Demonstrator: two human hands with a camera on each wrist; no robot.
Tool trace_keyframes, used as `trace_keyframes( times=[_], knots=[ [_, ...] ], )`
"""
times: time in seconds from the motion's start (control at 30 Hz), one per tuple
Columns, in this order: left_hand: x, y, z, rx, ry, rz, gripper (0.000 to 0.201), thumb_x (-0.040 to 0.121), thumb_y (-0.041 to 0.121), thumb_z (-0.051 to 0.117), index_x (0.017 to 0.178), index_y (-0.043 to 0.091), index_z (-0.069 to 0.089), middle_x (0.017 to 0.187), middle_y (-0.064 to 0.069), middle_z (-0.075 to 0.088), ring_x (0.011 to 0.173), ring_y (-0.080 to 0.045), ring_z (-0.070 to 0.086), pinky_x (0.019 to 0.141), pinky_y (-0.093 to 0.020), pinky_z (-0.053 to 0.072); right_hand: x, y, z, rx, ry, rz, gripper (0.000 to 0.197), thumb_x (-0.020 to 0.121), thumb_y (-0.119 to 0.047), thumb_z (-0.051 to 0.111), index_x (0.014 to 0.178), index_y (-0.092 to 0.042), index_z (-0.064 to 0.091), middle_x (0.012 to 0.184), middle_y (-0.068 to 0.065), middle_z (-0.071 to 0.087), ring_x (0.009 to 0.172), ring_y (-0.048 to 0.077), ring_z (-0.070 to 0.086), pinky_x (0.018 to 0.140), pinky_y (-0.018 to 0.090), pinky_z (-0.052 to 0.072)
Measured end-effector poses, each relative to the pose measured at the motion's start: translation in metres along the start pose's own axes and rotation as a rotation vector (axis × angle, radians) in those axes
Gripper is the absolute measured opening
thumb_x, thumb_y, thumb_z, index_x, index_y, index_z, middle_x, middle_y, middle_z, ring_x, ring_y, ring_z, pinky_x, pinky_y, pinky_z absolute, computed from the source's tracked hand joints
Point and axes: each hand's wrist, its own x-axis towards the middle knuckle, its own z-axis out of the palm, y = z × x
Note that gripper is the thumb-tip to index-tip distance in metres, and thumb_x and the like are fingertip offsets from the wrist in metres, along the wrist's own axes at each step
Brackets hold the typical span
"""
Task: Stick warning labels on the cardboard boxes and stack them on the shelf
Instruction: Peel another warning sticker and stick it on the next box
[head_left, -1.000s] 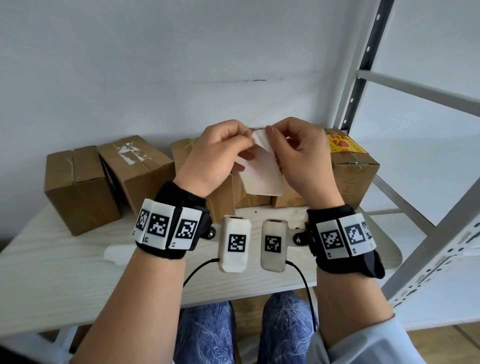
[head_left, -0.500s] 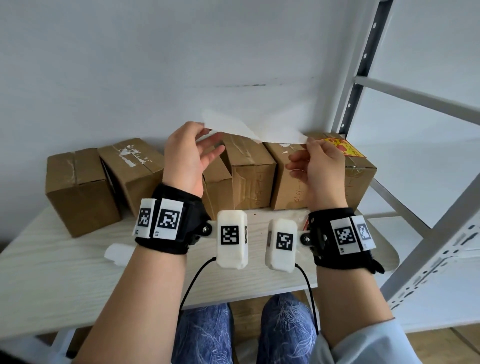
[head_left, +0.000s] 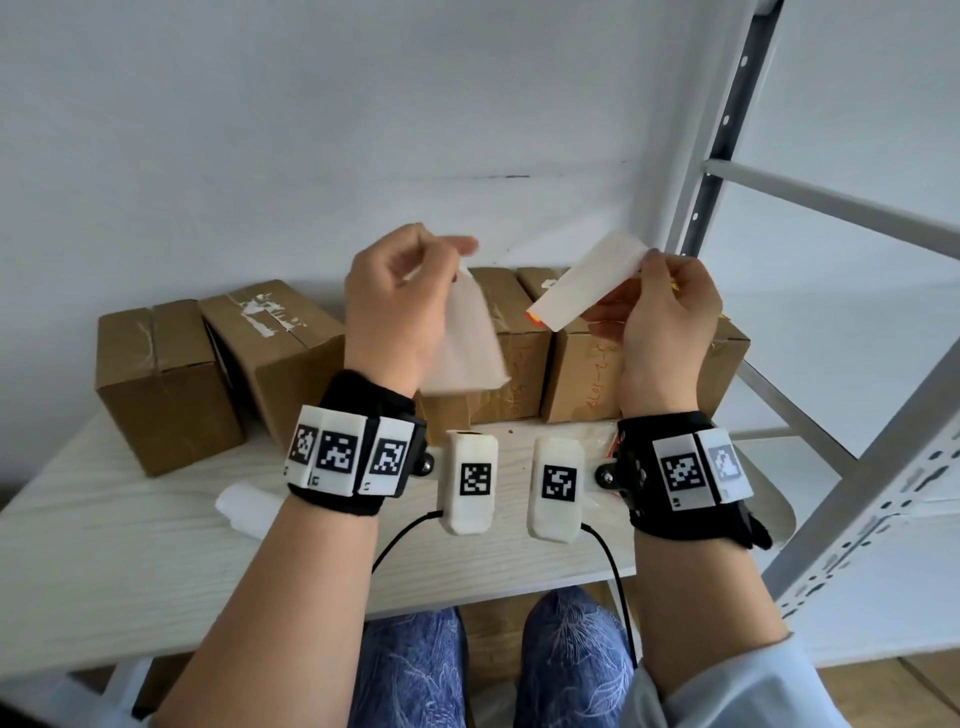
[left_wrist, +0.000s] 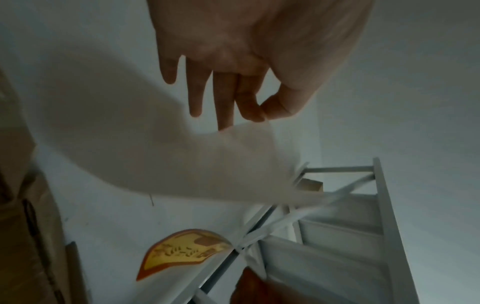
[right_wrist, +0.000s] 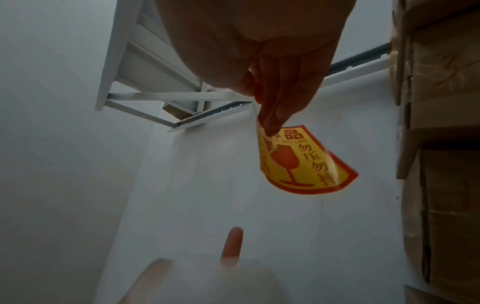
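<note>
My left hand (head_left: 457, 254) pinches a white backing sheet (head_left: 462, 343) by its top corner, and the sheet hangs down in front of the boxes. In the left wrist view, thumb and forefinger pinch the backing sheet (left_wrist: 182, 156). My right hand (head_left: 649, 262) pinches a warning label (head_left: 587, 286) by one end, white back toward me. The right wrist view shows the label (right_wrist: 303, 164) as yellow with a red border and a glass symbol. Several brown cardboard boxes (head_left: 270, 348) stand in a row at the back of the table, below both hands.
A white metal shelf rack (head_left: 831, 213) stands at the right, its slanted post (head_left: 883, 467) close to my right wrist. A crumpled white paper (head_left: 244, 506) lies on the pale wooden table (head_left: 130, 561) near my left wrist. The wall is just behind the boxes.
The hands were together on one sheet; they have pulled apart, the left one keeping the backing, the right one the peeled label, and both have risen a little.
</note>
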Motion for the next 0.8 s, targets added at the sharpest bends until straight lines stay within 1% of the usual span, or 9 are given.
trace_keyframes(
  times=[0.07, 0.13, 0.2, 0.3, 0.4, 0.5, 0.6, 0.7, 0.8],
  knots=[
    [-0.001, -0.003, 0.001, 0.104, -0.049, 0.034, 0.025, 0.086, 0.024, 0.049, 0.063, 0.015, 0.052, 0.067, 0.008, 0.068, 0.074, -0.017, 0.061, 0.07, -0.031, 0.047, -0.002, -0.002, 0.004, -0.009, -0.012, -0.024, 0.017, 0.104, -0.02, 0.046, 0.093, -0.009, 0.055, 0.062, 0.008, 0.062, 0.043, 0.02, 0.06, 0.04, 0.024, 0.044],
    [0.0, -0.007, 0.002, 0.144, -0.071, 0.061, 0.024, 0.086, 0.025, 0.048, 0.062, 0.02, 0.047, 0.056, 0.012, 0.052, 0.061, -0.01, 0.048, 0.061, -0.03, 0.037, -0.004, -0.002, 0.009, -0.005, -0.027, -0.026, 0.018, 0.104, -0.019, 0.046, 0.092, -0.009, 0.055, 0.059, 0.007, 0.061, 0.041, 0.021, 0.059, 0.04, 0.024, 0.043],
    [-0.002, -0.009, 0.003, 0.134, -0.108, 0.093, 0.025, 0.089, 0.023, 0.048, 0.065, 0.017, 0.045, 0.057, 0.01, 0.043, 0.059, -0.007, 0.04, 0.059, -0.026, 0.032, -0.005, -0.001, 0.013, 0.002, -0.044, -0.024, 0.019, 0.104, -0.018, 0.046, 0.089, -0.011, 0.054, 0.06, 0.009, 0.062, 0.041, 0.023, 0.06, 0.04, 0.025, 0.044],
    [-0.005, -0.015, 0.001, 0.127, -0.108, 0.097, 0.031, 0.094, 0.024, 0.052, 0.067, 0.011, 0.045, 0.057, 0.009, 0.039, 0.057, -0.006, 0.036, 0.056, -0.025, 0.031, -0.007, 0.002, 0.018, -0.008, -0.056, -0.034, 0.021, 0.104, -0.017, 0.045, 0.085, -0.013, 0.053, 0.063, 0.013, 0.062, 0.042, 0.026, 0.061, 0.041, 0.026, 0.045],
    [-0.006, -0.017, -0.004, 0.149, -0.123, 0.089, 0.035, 0.093, 0.035, 0.062, 0.066, 0.017, 0.048, 0.052, 0.011, 0.042, 0.052, -0.005, 0.037, 0.054, -0.025, 0.03, -0.009, 0.004, 0.024, -0.008, -0.071, -0.05, 0.021, 0.104, -0.018, 0.046, 0.084, -0.015, 0.053, 0.063, 0.013, 0.063, 0.043, 0.027, 0.063, 0.041, 0.025, 0.045],
    [-0.01, -0.012, -0.007, 0.25, -0.262, 0.066, 0.033, 0.08, 0.043, 0.076, 0.091, 0.019, 0.056, 0.048, 0.008, 0.047, 0.045, -0.007, 0.036, 0.048, -0.024, 0.029, -0.013, 0.002, 0.033, 0.015, -0.104, -0.058, 0.021, 0.103, -0.018, 0.049, 0.083, -0.016, 0.055, 0.061, 0.012, 0.063, 0.047, 0.032, 0.066, 0.042, 0.027, 0.048],
    [-0.013, -0.011, -0.009, 0.45, -0.305, 0.056, 0.058, 0.071, 0.051, 0.079, 0.121, 0.03, 0.058, 0.055, 0.008, 0.051, 0.05, -0.007, 0.042, 0.052, -0.022, 0.033, -0.017, -0.003, 0.045, 0.018, -0.142, -0.091, 0.021, 0.101, -0.017, 0.052, 0.081, -0.015, 0.056, 0.063, 0.016, 0.064, 0.048, 0.034, 0.067, 0.043, 0.029, 0.049],
    [-0.011, -0.014, -0.013, 0.566, -0.229, 0.132, 0.031, 0.083, 0.049, 0.07, 0.103, 0.026, 0.073, 0.057, 0.011, 0.054, 0.054, -0.003, 0.048, 0.053, -0.017, 0.031, -0.023, -0.006, 0.055, 0.016, -0.204, -0.113, 0.02, 0.099, -0.015, 0.056, 0.079, -0.012, 0.059, 0.059, 0.012, 0.063, 0.048, 0.032, 0.066, 0.043, 0.029, 0.05],
    [-0.009, -0.021, -0.024, 0.558, -0.168, 0.156, 0.027, 0.092, 0.041, 0.059, 0.088, 0.021, 0.077, 0.061, 0.01, 0.065, 0.059, -0.004, 0.058, 0.058, -0.029, 0.041, -0.028, -0.008, 0.061, 0.023, -0.284, -0.092, 0.019, 0.097, -0.015, 0.061, 0.079, -0.009, 0.064, 0.061, 0.011, 0.066, 0.05, 0.029, 0.065, 0.047, 0.03, 0.052]
  ],
)
